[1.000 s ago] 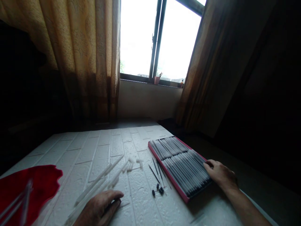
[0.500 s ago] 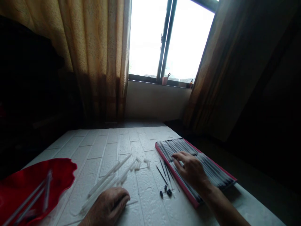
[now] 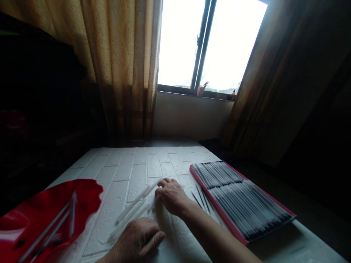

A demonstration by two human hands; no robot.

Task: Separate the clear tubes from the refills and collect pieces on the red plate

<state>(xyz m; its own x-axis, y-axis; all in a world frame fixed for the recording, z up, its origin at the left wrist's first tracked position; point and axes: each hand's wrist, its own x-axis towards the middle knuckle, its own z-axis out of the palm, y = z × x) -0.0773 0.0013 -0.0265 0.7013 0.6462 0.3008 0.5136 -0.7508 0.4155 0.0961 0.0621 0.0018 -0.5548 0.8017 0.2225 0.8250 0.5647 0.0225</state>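
My right hand reaches over the middle of the white table, its curled fingers at the far ends of some clear tubes; whether it grips one is hidden. Low in the view, my left hand rests with bent fingers beside the near ends of the tubes, and what is in it cannot be made out. To the right lies a red-edged box filled with two rows of grey pens. Several thin dark refills lie along its left side, partly behind my right arm.
A red wavy-edged dish with a few pen-like tubes stands at the left. Beyond the brick-patterned table are curtains and a window, with a pink cup on the sill.
My right hand has moved left from above the box of pens to the clear tubes. My left hand stays low on the table, its thumb slightly shifted. The view has turned a little left.
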